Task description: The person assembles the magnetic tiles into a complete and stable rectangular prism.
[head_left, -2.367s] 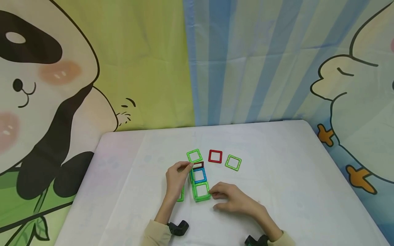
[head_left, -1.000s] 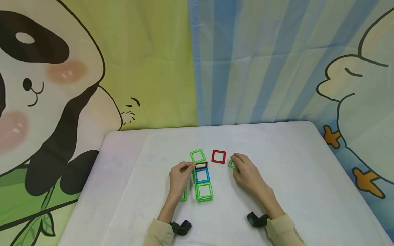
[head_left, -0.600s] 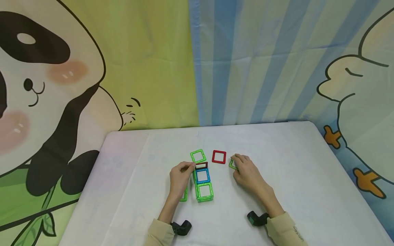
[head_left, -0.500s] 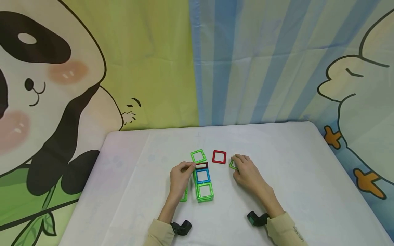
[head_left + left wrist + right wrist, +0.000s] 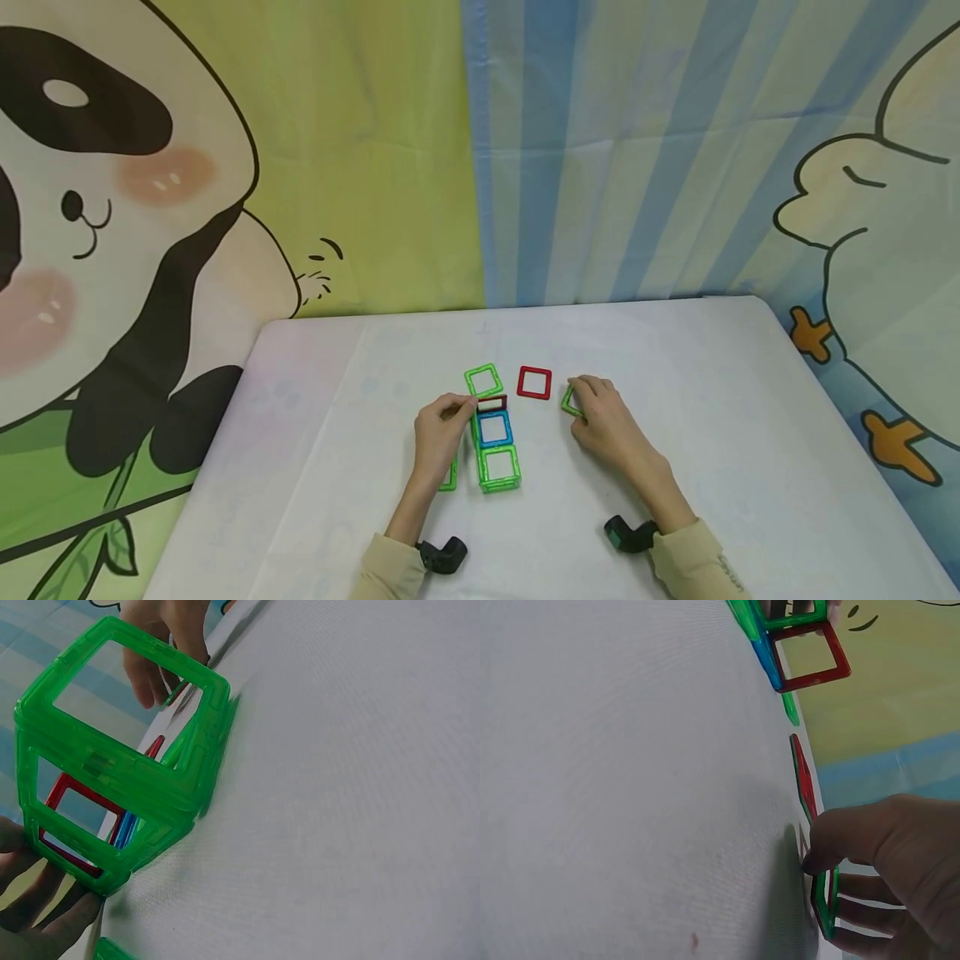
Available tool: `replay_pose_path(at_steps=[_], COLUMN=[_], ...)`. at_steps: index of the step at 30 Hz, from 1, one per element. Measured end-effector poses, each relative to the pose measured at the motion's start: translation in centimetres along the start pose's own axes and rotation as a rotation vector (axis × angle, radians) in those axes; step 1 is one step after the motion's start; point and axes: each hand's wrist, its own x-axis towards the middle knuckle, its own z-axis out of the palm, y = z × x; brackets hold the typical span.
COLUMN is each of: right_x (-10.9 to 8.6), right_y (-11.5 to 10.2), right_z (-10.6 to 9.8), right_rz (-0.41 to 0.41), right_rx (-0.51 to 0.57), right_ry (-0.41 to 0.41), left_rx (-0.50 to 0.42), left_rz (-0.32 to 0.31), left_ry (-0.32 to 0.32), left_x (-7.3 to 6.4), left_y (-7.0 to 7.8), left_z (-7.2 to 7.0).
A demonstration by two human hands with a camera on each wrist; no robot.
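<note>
In the head view, a small structure of magnetic tiles (image 5: pixel 499 468) stands mid-table: a green box part nearest, a blue square (image 5: pixel 495 429) lying behind it, and an upright red square (image 5: pixel 492 404) at its far end. My left hand (image 5: pixel 435 437) pinches the structure's far left corner, by the red square. The left wrist view shows those fingers (image 5: pixel 56 919) at the green frame. To the right, my right hand (image 5: pixel 611 425) pinches a loose green square tile (image 5: pixel 567 402), partly hidden by the fingers. The right wrist view shows this green tile (image 5: pixel 823 904) tilted up between thumb and fingers.
A green square tile (image 5: pixel 483 380) lies just beyond the structure and a red square tile (image 5: pixel 535 383) to its right. Another green tile (image 5: pixel 451 475) lies left of the structure, partly behind the left wrist. Printed curtains stand behind the white table (image 5: pixel 337 392).
My right hand has left the structure's near right side, moved away to the right and taken hold of the loose green tile, which has just shifted slightly. My left hand stays at its corner.
</note>
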Motion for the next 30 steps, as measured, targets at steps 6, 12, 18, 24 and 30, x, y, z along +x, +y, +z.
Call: replay_pose_path(at_steps=[6,12,18,24,30], right_x=[-0.4,-0.5,-0.4,-0.1,0.1], right_y=[0.1,-0.1,-0.3,-0.7,-1.0], right_z=[-0.1,-0.2,-0.2,-0.3,-0.3], right_rz=[0.055,0.042,0.001,0.002,0.006], right_rx=[0.039,0.102,0.167,0.283,0.388], right_ry=[0.022,0.079,0.100,0.042,-0.011], left_rx=[-0.004,-0.004,-0.002,-0.002,0.001], left_rz=[0.000,-0.001,-0.007,-0.008,-0.012], left_ry=[-0.005,-0.008,-0.010,0.000,-0.004], left_x=[0.0,0.0,0.0,0.0,0.0], left_y=[-0.2,-0.1,-0.2,-0.2,0.1], left_z=[0.0,-0.1,0.0,0.1,0.0])
